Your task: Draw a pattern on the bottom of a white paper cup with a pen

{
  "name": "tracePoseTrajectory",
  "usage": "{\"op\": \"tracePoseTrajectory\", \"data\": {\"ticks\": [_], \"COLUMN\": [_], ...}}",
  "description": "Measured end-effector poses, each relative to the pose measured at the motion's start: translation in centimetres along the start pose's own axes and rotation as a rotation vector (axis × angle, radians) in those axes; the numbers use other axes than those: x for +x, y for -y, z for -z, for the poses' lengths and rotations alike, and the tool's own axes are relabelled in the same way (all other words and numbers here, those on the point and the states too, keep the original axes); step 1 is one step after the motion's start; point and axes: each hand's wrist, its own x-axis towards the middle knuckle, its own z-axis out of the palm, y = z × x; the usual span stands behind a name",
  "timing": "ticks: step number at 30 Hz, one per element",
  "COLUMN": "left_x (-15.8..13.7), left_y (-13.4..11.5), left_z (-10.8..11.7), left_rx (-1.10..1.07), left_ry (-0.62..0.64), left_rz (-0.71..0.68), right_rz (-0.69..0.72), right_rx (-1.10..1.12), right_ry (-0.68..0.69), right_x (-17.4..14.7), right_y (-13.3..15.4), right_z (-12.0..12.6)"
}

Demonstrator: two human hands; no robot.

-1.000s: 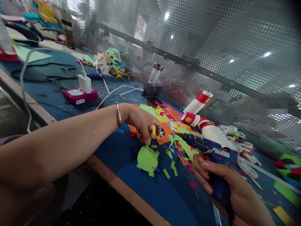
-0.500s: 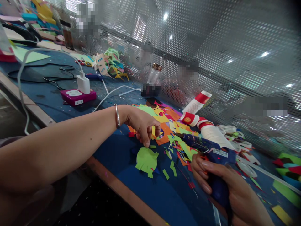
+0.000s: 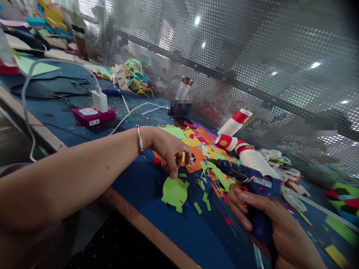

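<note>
My left hand (image 3: 174, 151), with a silver bangle at its wrist, has thumb and finger closed at the top edge of a green paper cutout (image 3: 175, 192). The cutout is round with small tabs along its lower edge. Whether it rests on the table or hangs just above it, I cannot tell. To the right, my right hand (image 3: 260, 213) is wrapped round the handle of a blue glue gun (image 3: 254, 177). A red light glows on the gun's side, and its nozzle points left over colored paper scraps (image 3: 196, 140).
Red-and-white paper cups (image 3: 232, 123) lie along the perforated metal screen (image 3: 238, 56). Small green strips (image 3: 198, 207) lie right of the cutout. A magenta power socket (image 3: 94, 116) with a white charger and cables sits at left. A clear jar (image 3: 184, 89) stands behind. The blue table's wooden edge (image 3: 146, 231) runs close by.
My left fingertips have shifted down very slightly at the cutout's top edge. My right hand and the glue gun stay where they were.
</note>
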Motion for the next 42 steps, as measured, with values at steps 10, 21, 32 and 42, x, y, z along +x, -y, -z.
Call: {"op": "tracePoseTrajectory", "data": {"ticks": [10,21,32,42], "left_x": [-0.2,-3.6,-1.8,-1.5], "left_y": [-0.7,-2.6,-3.8,-3.3], "left_z": [-0.3,0.7,-2.1,-1.6], "left_rx": [0.070,0.383,0.483,0.322], "left_ry": [-0.021,-0.164,-0.051,-0.021], "left_rz": [0.042,0.049,-0.002,-0.118], "right_rz": [0.005,0.072,0.111,0.105], "right_rx": [-0.029,0.198,0.240,0.221], "right_ry": [-0.018,-0.061,-0.175,-0.185], "right_x": [0.0,0.1,0.5,0.6], "right_y": [0.1,0.8,0.9,0.7], "right_z": [-0.3,-0.7,-0.7,-0.5]}}
